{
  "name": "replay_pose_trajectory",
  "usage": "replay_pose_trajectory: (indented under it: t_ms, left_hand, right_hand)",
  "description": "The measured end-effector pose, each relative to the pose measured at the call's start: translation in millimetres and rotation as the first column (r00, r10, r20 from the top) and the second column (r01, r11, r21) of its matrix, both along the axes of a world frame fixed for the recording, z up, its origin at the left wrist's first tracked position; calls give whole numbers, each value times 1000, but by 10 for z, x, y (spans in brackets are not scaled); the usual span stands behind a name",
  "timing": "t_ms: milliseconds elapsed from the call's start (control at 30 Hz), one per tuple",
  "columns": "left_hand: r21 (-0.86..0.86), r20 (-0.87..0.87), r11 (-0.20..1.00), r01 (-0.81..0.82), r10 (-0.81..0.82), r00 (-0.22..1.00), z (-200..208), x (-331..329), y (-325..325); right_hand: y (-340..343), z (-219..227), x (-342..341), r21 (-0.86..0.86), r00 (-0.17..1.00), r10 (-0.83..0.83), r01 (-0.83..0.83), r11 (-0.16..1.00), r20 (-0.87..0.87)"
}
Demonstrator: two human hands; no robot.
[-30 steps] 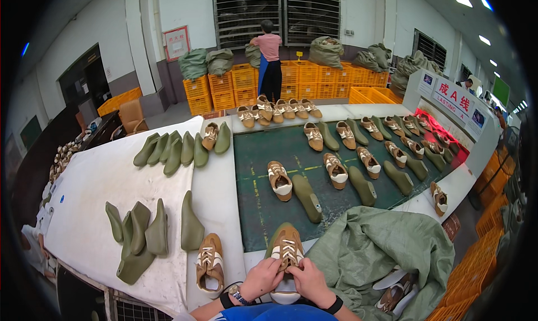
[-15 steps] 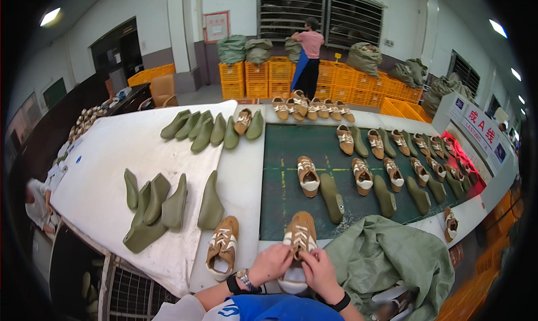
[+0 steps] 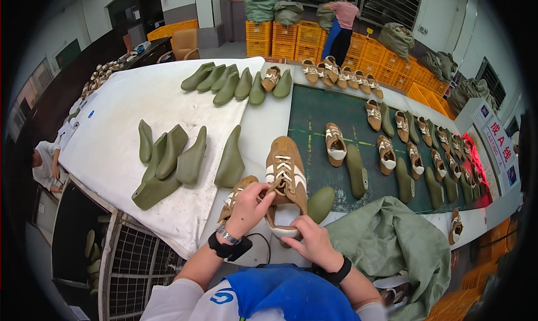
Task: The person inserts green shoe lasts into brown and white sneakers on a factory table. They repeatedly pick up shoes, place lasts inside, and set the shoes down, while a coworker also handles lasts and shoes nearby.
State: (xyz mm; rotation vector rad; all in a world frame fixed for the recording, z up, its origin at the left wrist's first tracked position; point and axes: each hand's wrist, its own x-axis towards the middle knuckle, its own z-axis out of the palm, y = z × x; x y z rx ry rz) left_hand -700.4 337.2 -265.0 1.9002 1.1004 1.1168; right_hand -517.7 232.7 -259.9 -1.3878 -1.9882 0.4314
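A brown and white sneaker (image 3: 297, 182) with pale laces is held up over the near table edge, its toe pointing away from me. My left hand (image 3: 250, 207) pinches the tongue at the shoe's opening. My right hand (image 3: 315, 238) grips the rim of the heel, thumb and fingers closed on it. Behind my left hand a second brown sneaker (image 3: 227, 208) is partly hidden. Just right of the held sneaker lies a green shoe last (image 3: 321, 204), partly covered by it. Another green last (image 3: 230, 161) stands to the left.
Several green lasts (image 3: 189, 156) sit on the white cloth (image 3: 120, 111) at left. Rows of sneakers and lasts stand on the green belt (image 3: 314, 105) at right. A green sack (image 3: 392, 231) lies by my right arm. Far back, a person (image 3: 341, 24) stands at orange crates (image 3: 308, 34).
Both hands have lifted the sneaker and drawn its opening wider; my right hand has shifted from the laces to the heel. A last beside it now shows. The head view has tilted down.
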Motion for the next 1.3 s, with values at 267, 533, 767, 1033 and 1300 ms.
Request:
replay_pose_trajectory:
  t_ms: [267, 533, 767, 1033, 1300]
  left_hand:
    - [33, -489, 998, 47, -25, 872, -637, -907, 1272]
    - [-135, -864, 967, -215, -9, 503, -1468, -652, 1912]
    - [-160, -880, 879, -449, 80, 468, -1425, -500, 2093]
    - [-122, -911, 859, -497, 102, 400, -1567, -522, 2565]
    - [-819, 528, 372, 437, 190, 828, -1152, -158, 3216]
  right_hand:
    - [173, -210, 256, 25, 982, -154, 152, 988, 111]
    - [356, -51, 1020, -70, 925, -353, 365, 928, 138]
    - [125, -121, 1192, -122, 837, -538, 546, 829, 95]
    - [-429, -409, 906, -108, 763, -635, 645, 756, 120]
    - [-568, -675, 876, -178, 728, -685, 670, 720, -31]
